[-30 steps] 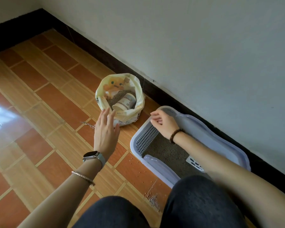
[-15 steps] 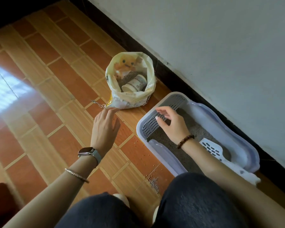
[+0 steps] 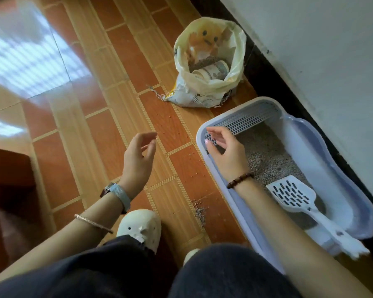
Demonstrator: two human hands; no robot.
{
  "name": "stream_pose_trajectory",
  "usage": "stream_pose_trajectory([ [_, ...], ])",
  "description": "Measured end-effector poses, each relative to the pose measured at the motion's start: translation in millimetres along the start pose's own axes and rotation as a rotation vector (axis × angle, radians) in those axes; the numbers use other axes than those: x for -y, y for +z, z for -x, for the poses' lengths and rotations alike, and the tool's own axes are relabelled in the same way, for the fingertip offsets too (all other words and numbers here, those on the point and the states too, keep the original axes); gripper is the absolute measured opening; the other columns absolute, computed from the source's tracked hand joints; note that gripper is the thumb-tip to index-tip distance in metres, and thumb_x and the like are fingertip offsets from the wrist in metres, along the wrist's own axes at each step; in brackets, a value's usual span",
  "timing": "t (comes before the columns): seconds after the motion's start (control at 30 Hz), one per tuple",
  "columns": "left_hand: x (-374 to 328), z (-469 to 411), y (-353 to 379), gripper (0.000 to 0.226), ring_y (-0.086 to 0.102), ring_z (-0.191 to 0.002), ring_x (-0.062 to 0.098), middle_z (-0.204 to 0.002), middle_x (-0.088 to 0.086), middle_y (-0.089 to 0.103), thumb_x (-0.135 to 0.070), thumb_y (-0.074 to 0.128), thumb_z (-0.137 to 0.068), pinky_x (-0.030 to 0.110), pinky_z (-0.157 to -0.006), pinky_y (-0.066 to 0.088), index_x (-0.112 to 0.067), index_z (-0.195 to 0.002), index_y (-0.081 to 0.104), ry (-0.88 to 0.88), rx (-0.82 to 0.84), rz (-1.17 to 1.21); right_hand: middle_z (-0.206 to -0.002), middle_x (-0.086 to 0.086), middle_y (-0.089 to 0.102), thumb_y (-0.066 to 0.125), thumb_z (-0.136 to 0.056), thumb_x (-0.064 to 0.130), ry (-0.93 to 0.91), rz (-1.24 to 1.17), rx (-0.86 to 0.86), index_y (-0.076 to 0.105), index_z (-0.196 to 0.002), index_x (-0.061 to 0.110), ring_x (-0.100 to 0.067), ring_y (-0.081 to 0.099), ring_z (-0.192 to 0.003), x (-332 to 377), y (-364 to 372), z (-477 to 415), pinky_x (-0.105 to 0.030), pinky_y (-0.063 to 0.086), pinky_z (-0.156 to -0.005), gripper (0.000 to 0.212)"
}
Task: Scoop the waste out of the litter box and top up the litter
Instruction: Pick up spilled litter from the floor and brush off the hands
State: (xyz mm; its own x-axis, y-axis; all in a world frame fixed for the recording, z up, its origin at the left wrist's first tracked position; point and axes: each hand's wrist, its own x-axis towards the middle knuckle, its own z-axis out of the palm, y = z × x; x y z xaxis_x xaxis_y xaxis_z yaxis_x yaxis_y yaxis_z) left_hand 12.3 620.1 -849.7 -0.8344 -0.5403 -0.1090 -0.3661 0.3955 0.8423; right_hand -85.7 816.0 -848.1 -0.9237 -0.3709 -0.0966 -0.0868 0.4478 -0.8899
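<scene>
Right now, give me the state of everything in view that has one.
Litter bag: upright, top open.
Cup: lying on its side inside the bag.
Litter box: uncovered, litter inside.
Scoop: lying in the box, untouched.
Left hand: open, empty.
Right hand: loosely curled over the box, empty.

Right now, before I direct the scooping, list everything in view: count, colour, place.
pale lavender plastic litter box: one, lavender, on the floor along the wall, right
grey litter granules: one bed, grey, inside the box
white slotted plastic scoop: one, white, lying at the box's near end, handle over the rim
pale perforated grille: one, whitish, across the box's far end
open yellow plastic litter bag: one, yellow, on the floor beyond the box
pale labelled round tub: one, lying inside the bag
spilled granules: scattered, grey-brown, on the floor left of the box
cream slipper: one, bottom centre
left hand: empty, above the floor
right hand: empty, over the box's far-left corner
</scene>
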Motion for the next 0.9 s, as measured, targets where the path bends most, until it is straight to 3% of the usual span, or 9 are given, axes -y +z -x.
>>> stream_pose_trajectory([
  [0.1, -5.1, 20.1, -14.0, 0.019, 0.058, -0.107, -0.001, -0.114, -0.009, 0.063, -0.016, 0.049, -0.098, 0.016, -0.093, 0.045, -0.019, -0.114, 0.059, -0.007, -0.036, 0.038, -0.118, 0.003, 0.062, 0.061, -0.09, 0.018, -0.036, 0.027, -0.005, 0.059, -0.118, 0.017, -0.008, 0.057, -0.111, 6.7, 14.0, 11.5, -0.027, 0.049, -0.097, 0.028],
  [0.2, 4.9, 35.8, -20.1, 0.019, 0.058, -0.108, 0.0, -0.114, -0.01, 0.064, -0.016, 0.05, -0.098, 0.022, -0.093, 0.047, -0.021, -0.113, 0.059, -0.049, -0.084, 0.103, -0.122, 0.002, 0.06, 0.063, -0.089, 0.019, -0.047, 0.005, 0.004, 0.058, -0.121, 0.02, -0.009, 0.056, -0.114, 13.0, 26.3, 20.4, -0.025, 0.047, -0.097, 0.032],
  [0.4, 37.5, 44.5, -9.0, 0.018, 0.059, -0.105, 0.0, -0.111, -0.011, 0.065, -0.017, 0.053, -0.096, 0.021, -0.092, 0.048, -0.02, -0.111, 0.062, -0.044, 0.006, 0.082, -0.112, 0.004, 0.062, 0.066, -0.086, 0.017, -0.015, 0.038, 0.013, 0.06, -0.116, 0.023, -0.007, 0.058, -0.104, 1.9, 56.6, 38.5, -0.022, 0.049, -0.09, 0.031],
  [0.5, 48.6, 47.7, 0.0, 0.018, 0.063, -0.103, 0.006, -0.108, -0.006, 0.068, -0.016, 0.05, -0.097, 0.026, -0.091, 0.049, -0.018, -0.109, 0.064, -0.153, 0.046, 0.28, -0.111, 0.005, 0.061, 0.066, -0.086, 0.017, 0.096, 0.113, 0.095, 0.06, -0.115, 0.023, -0.007, 0.058, -0.101, -18.6, 67.8, 52.5, -0.022, 0.051, -0.087, 0.03],
  [0.67, 64.2, 54.5, 21.9, 0.024, 0.065, -0.104, 0.03, -0.103, 0.016, 0.07, -0.009, 0.043, -0.099, 0.038, -0.093, 0.049, -0.005, -0.105, 0.066, -0.51, 0.067, 0.868, -0.105, 0.005, 0.062, 0.068, -0.084, 0.013, 0.143, 0.296, 0.094, 0.062, -0.113, 0.018, -0.005, 0.057, -0.092, -51.0, 74.2, 62.2, -0.021, 0.052, -0.082, 0.029],
  [0.9, 79.9, 57.5, 27.8, 0.027, 0.065, -0.108, 0.028, -0.112, 0.019, 0.068, -0.012, 0.041, -0.101, 0.035, -0.093, 0.053, 0.0, -0.118, 0.058, -0.708, 0.031, 1.165, -0.103, 0.0, 0.061, 0.064, -0.088, 0.017, 0.103, 0.532, -0.012, 0.063, -0.117, 0.014, -0.011, 0.059, -0.089, -73.3, 91.9, 68.2, -0.026, 0.054, -0.079, 0.029],
])
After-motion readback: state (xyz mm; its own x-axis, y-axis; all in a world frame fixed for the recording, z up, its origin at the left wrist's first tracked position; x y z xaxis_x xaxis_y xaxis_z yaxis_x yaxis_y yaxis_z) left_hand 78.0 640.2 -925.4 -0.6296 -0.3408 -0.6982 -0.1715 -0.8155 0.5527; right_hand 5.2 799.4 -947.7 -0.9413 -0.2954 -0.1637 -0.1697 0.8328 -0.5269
